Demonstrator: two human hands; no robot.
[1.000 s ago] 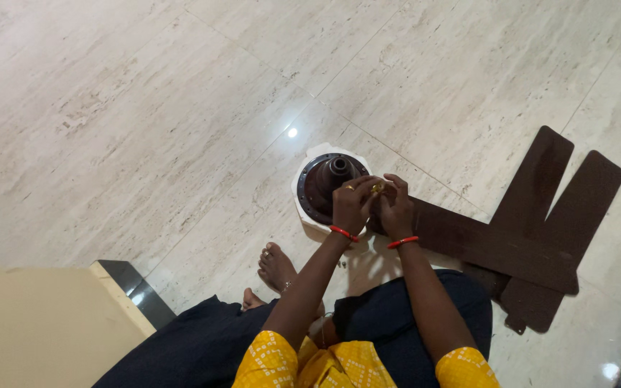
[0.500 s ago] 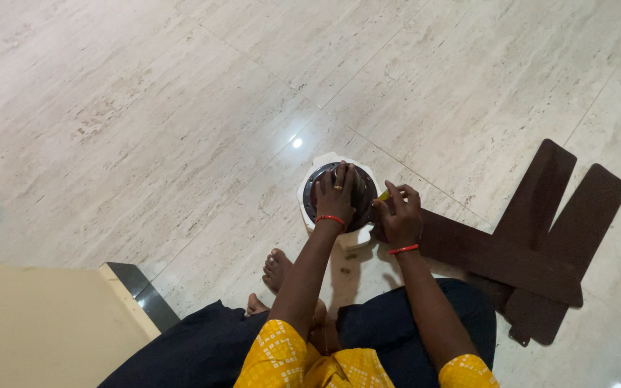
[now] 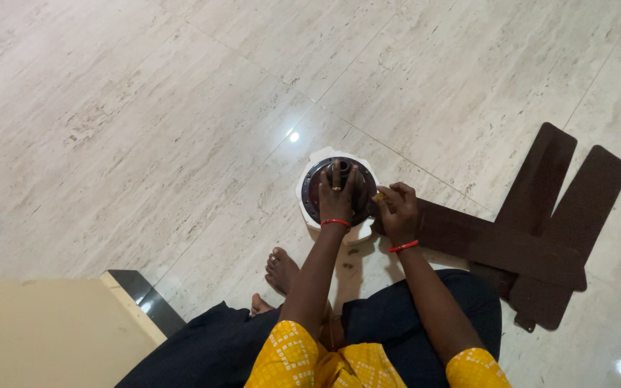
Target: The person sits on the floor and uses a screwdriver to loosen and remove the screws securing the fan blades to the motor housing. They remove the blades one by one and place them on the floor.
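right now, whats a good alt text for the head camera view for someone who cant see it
Seen from above, a seated person rests the left hand flat on a round dark brown fan motor on a pale tiled floor, while the right hand pinches a small yellowish part at its edge. Three dark brown fan blades lie overlapped to the right.

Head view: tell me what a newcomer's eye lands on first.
First, the round dark brown fan motor housing on its white base, mid-frame on the pale marble floor, with the left hand spread flat over it. Beside it the right hand pinches something small and yellowish at the end of a dark brown fan blade; two more blades fan out at the right.
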